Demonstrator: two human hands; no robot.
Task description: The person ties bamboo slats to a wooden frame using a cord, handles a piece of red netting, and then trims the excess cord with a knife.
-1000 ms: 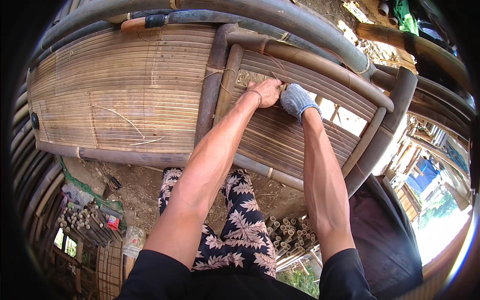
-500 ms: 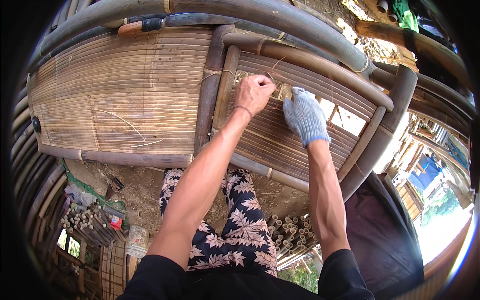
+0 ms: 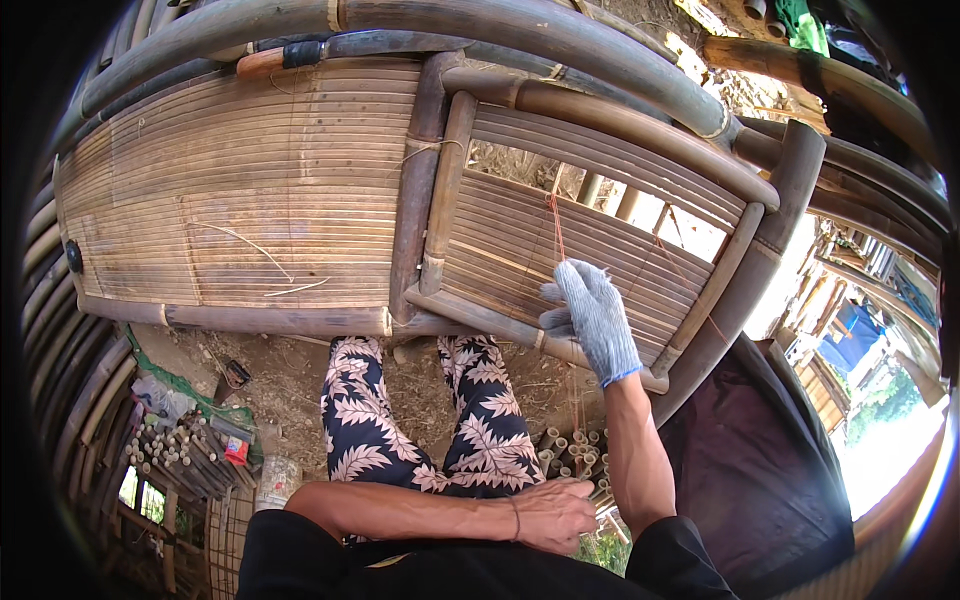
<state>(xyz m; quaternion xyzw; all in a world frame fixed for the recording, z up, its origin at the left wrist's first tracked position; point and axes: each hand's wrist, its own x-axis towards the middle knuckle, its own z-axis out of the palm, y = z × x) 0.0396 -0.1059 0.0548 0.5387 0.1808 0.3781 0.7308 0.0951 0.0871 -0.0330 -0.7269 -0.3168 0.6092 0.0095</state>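
A thin orange string (image 3: 559, 228) runs from the edge of the slats toward me. My right hand (image 3: 592, 318), in a grey knitted glove, is closed on it above the near half of a bamboo slat panel (image 3: 510, 232). Below the glove the string continues down toward my bare left hand (image 3: 556, 515), which is closed in front of my lap with the string drawn to it; its fingertips are hidden. Between the upper and lower slats of the panel is a long gap. Bamboo poles (image 3: 437, 230) frame the panel.
A wider slatted bamboo surface (image 3: 240, 190) lies to the left, with loose fibre strips (image 3: 245, 245) on it. A wooden-handled tool (image 3: 262, 63) rests along its far edge. Cut bamboo pieces (image 3: 575, 455) stand below, and a dark sheet (image 3: 750, 460) hangs at the right.
My left hand has left the panel's gap and come back to my lap, drawing the string out. My gloved right hand has moved nearer to me, and the gap is uncovered.
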